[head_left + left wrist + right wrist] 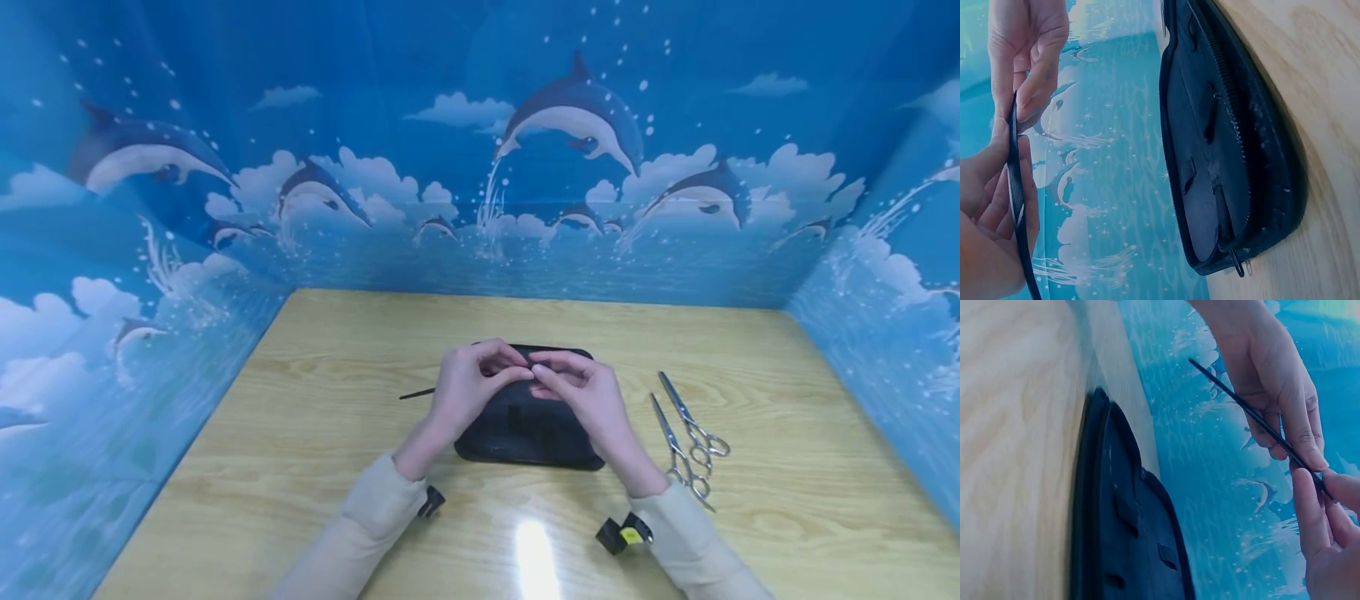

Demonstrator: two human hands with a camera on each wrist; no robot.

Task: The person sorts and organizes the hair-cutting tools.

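Note:
A slim black comb, seen nearly edge-on, is held in the air by both hands above an open black zip case. My left hand pinches it between thumb and fingers, and one thin end juts out to the left. Thumb and fingertips of my right hand grip the other end, close against the left fingertips. In the left wrist view the comb runs past the left palm. The right wrist view shows its ridged part near the pinching fingers. Fingers cover much of it.
Two pairs of metal scissors lie right of the case: one pair farther back, the other pair nearer. The zip case has small loops inside. A blue dolphin-print curtain borders the wooden table behind and at the sides.

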